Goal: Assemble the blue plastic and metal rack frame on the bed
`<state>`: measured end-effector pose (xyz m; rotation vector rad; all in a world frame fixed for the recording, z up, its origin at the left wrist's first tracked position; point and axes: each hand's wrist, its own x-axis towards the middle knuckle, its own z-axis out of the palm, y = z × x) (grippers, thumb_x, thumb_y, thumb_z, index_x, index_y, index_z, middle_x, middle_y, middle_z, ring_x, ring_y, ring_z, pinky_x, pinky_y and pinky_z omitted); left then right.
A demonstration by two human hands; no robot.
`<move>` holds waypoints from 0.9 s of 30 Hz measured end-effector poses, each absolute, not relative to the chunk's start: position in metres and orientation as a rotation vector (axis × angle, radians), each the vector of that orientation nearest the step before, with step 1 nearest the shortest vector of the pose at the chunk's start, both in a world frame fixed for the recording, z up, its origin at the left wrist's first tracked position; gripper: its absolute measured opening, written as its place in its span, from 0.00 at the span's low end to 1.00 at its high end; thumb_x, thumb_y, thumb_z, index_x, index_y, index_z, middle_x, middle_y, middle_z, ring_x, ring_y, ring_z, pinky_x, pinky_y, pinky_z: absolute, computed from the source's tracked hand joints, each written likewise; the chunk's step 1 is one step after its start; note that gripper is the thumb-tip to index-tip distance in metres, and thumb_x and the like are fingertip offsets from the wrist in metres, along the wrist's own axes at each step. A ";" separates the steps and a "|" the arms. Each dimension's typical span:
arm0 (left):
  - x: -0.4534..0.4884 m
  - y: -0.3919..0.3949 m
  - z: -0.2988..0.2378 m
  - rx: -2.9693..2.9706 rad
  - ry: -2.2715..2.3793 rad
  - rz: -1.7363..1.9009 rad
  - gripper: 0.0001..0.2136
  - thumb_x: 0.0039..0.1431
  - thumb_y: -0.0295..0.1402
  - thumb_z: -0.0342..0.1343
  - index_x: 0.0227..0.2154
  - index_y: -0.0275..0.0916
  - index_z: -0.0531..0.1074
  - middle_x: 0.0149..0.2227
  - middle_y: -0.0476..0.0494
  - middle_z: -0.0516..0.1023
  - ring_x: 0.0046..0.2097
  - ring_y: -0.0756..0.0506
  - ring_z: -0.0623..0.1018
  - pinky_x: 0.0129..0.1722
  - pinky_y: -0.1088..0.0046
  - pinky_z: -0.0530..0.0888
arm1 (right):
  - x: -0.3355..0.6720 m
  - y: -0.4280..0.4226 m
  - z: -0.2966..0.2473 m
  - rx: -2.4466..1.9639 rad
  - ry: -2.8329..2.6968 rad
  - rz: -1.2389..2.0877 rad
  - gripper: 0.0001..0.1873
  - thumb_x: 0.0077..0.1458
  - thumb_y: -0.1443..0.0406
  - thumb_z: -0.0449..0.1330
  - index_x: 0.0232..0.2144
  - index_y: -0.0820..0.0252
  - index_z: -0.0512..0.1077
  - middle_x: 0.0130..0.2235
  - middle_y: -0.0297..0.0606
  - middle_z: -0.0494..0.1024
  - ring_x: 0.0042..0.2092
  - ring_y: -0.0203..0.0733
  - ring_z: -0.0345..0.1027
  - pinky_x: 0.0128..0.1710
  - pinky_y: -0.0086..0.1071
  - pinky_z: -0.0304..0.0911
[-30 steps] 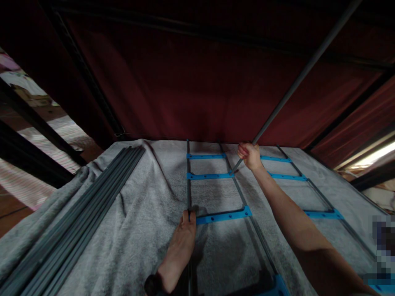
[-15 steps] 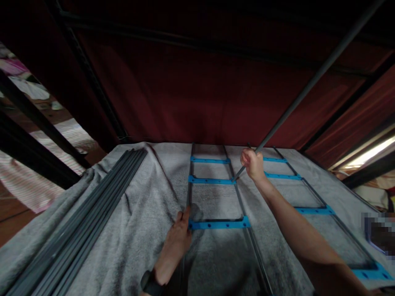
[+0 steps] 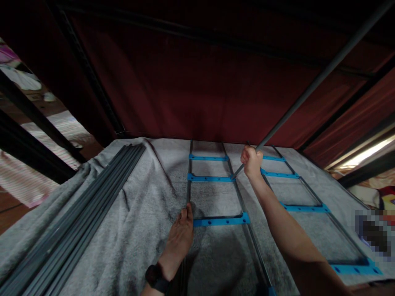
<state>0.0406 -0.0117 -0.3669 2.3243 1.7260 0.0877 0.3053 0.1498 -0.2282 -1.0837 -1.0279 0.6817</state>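
My right hand (image 3: 252, 161) is closed around a long grey pole (image 3: 296, 109) that slants up to the upper right. The pole's lower end meets the right end of a blue crosspiece (image 3: 211, 178). That crosspiece belongs to a ladder-like frame of grey rods (image 3: 240, 197) lying flat on the blanket. My left hand (image 3: 181, 230) grips the frame's left rod, beside a nearer blue crosspiece (image 3: 220, 220), and covers that crosspiece's left end. Its thumb is hidden. A dark watch (image 3: 157, 278) is on my left wrist.
A second ladder-like frame with blue crosspieces (image 3: 305, 208) lies to the right, partly behind my right forearm. Several grey poles (image 3: 83, 209) are bundled at the left on the grey blanket (image 3: 151, 238). Dark red cloth (image 3: 185, 94) and dark metal bars (image 3: 86, 61) enclose the back.
My left hand has shifted slightly and now covers more of the near crosspiece's left end. My right hand and the pole keep almost the same place. The view has moved a little.
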 end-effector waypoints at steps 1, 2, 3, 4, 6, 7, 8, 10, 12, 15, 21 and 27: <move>0.039 -0.012 -0.371 2.349 1.714 0.113 0.37 0.53 0.16 0.40 0.68 0.29 0.44 0.64 0.27 0.62 0.63 0.39 0.66 0.59 0.58 0.67 | 0.306 0.150 -0.229 -1.045 -1.024 0.669 0.23 0.48 0.55 0.57 0.15 0.54 0.48 0.14 0.24 0.49 0.16 0.29 0.44 0.14 0.27 0.44; 0.038 -0.012 -0.374 2.370 1.697 0.132 0.37 0.53 0.16 0.39 0.68 0.30 0.43 0.65 0.27 0.61 0.64 0.39 0.64 0.60 0.57 0.66 | 0.307 0.149 -0.230 -1.007 -1.032 0.667 0.23 0.47 0.56 0.58 0.14 0.54 0.48 0.14 0.24 0.49 0.16 0.29 0.44 0.14 0.27 0.45; 0.037 -0.011 -0.376 2.380 1.680 0.137 0.36 0.54 0.16 0.39 0.68 0.30 0.43 0.65 0.27 0.60 0.65 0.39 0.63 0.61 0.57 0.65 | 0.308 0.149 -0.230 -0.981 -1.045 0.676 0.23 0.47 0.57 0.58 0.14 0.55 0.48 0.14 0.24 0.49 0.16 0.29 0.43 0.14 0.27 0.45; 0.036 -0.011 -0.377 2.379 1.666 0.126 0.36 0.54 0.17 0.39 0.68 0.30 0.43 0.65 0.28 0.60 0.65 0.39 0.63 0.61 0.58 0.65 | 0.309 0.148 -0.229 -0.966 -1.068 0.707 0.24 0.47 0.57 0.59 0.14 0.55 0.48 0.14 0.24 0.48 0.16 0.29 0.42 0.14 0.27 0.45; 0.035 -0.010 -0.377 2.350 1.653 0.087 0.35 0.54 0.18 0.40 0.68 0.29 0.45 0.64 0.28 0.61 0.64 0.40 0.64 0.61 0.61 0.65 | 0.312 0.147 -0.227 -0.942 -1.106 0.779 0.25 0.46 0.57 0.59 0.13 0.55 0.47 0.14 0.24 0.47 0.16 0.28 0.41 0.14 0.27 0.44; 0.035 -0.009 -0.377 2.335 1.655 0.076 0.35 0.54 0.18 0.41 0.67 0.28 0.45 0.64 0.28 0.61 0.64 0.40 0.64 0.62 0.62 0.64 | 0.315 0.147 -0.225 -0.927 -1.117 0.814 0.25 0.46 0.58 0.60 0.13 0.55 0.46 0.13 0.24 0.46 0.16 0.28 0.40 0.14 0.27 0.43; 0.036 -0.009 -0.376 2.325 1.656 0.074 0.35 0.54 0.18 0.41 0.67 0.27 0.45 0.64 0.28 0.61 0.64 0.40 0.64 0.62 0.63 0.64 | 0.317 0.147 -0.224 -0.911 -1.121 0.843 0.26 0.46 0.58 0.60 0.13 0.55 0.46 0.13 0.23 0.46 0.16 0.28 0.39 0.14 0.26 0.42; 0.037 -0.008 -0.373 2.314 1.657 0.077 0.35 0.54 0.17 0.40 0.67 0.27 0.46 0.63 0.29 0.62 0.64 0.41 0.64 0.62 0.64 0.64 | 0.322 0.148 -0.221 -0.886 -1.112 0.885 0.26 0.45 0.59 0.61 0.13 0.55 0.46 0.13 0.23 0.46 0.16 0.27 0.38 0.14 0.26 0.41; 0.039 -0.008 -0.371 2.305 1.660 0.072 0.35 0.54 0.16 0.39 0.67 0.26 0.46 0.62 0.29 0.62 0.63 0.43 0.65 0.62 0.66 0.64 | 0.325 0.151 -0.219 -0.888 -1.083 0.901 0.26 0.44 0.59 0.61 0.13 0.56 0.45 0.13 0.23 0.46 0.16 0.27 0.37 0.14 0.26 0.40; 0.040 -0.007 -0.370 2.290 1.666 0.065 0.34 0.54 0.16 0.39 0.67 0.24 0.46 0.62 0.28 0.62 0.62 0.42 0.66 0.62 0.66 0.64 | 0.324 0.158 -0.219 -0.910 -1.085 0.932 0.26 0.44 0.58 0.61 0.13 0.55 0.46 0.13 0.23 0.45 0.15 0.27 0.37 0.14 0.27 0.40; 0.038 -0.006 -0.371 2.277 1.654 0.072 0.36 0.53 0.16 0.40 0.68 0.30 0.46 0.62 0.30 0.63 0.62 0.41 0.66 0.60 0.64 0.65 | 0.321 0.168 -0.220 -0.877 -1.184 1.059 0.28 0.43 0.58 0.63 0.12 0.55 0.46 0.13 0.22 0.45 0.15 0.26 0.36 0.14 0.26 0.38; 0.041 -0.006 -0.360 2.243 1.666 0.025 0.36 0.53 0.17 0.41 0.67 0.27 0.46 0.62 0.30 0.64 0.61 0.42 0.67 0.60 0.68 0.65 | 0.331 0.165 -0.219 -0.817 -1.203 1.130 0.29 0.44 0.59 0.63 0.12 0.55 0.45 0.13 0.22 0.44 0.15 0.26 0.34 0.14 0.26 0.36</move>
